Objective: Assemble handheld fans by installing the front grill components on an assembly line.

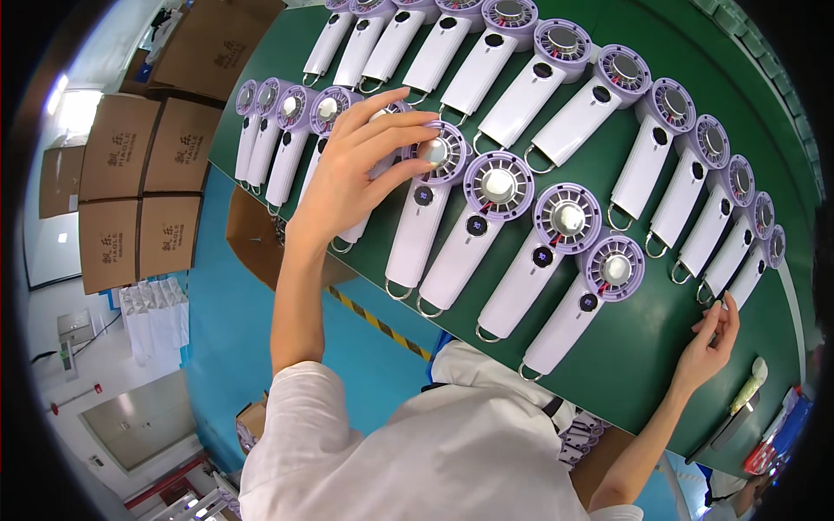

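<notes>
The left hand [347, 169] reaches over the near row, its fingers bent and its thumb drawn in around the pale disc of one fan [419, 227]; it is narrow there, though whether it grips the disc or only rests on it I cannot tell. That fan lies on the green table [656, 356], just left of three more near fans [458, 259], all with white handles, purple rims, pale discs and lit displays. Other near fans [287, 165] lie further left, some partly hidden behind the hand and arm. The right hand [708, 349] is at the right end of the far row, fingers loosely curled, fingertips at the handle end of the last far fan [747, 282]; I cannot tell whether it holds anything. The far fans have silvery plates and dark displays. Near the right hand lie a dark-handled tool [730, 427] and red and blue packets [779, 431]. Cartons [122, 143] stand stacked to the left, beyond the blue floor [234, 330].
</notes>
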Demonstrator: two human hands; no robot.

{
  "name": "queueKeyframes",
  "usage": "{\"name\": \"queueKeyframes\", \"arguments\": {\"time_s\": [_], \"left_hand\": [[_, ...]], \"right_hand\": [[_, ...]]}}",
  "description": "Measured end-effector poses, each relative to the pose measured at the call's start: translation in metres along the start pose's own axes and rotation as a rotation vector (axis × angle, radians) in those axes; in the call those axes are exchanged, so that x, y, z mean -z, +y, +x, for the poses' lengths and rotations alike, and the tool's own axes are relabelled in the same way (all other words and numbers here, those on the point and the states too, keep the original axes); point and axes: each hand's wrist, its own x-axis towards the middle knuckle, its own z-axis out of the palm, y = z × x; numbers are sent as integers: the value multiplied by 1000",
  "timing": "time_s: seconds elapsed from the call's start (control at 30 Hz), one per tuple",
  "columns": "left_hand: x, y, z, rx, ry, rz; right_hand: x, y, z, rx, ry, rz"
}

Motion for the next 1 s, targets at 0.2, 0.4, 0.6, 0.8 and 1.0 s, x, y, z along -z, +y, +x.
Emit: {"name": "queueKeyframes", "arguments": {"time_s": [0.2, 0.4, 0.6, 0.8, 1.0], "left_hand": [[-1, -4, 8, -14, -15, 3], [4, -3, 13, -31, -29, 22], [3, -3, 10, -31, -29, 43], [-1, -1, -1, -9, 3, 14], [-14, 34, -34, 245, 327, -22]], "right_hand": [[0, 1, 1, -6, -2, -6], [-1, -1, 1, 1, -2, -2], [1, 1, 1, 9, -8, -9], [-1, -1, 0, 9, -11, -1], [1, 1, 1, 9, -5, -11]]}}
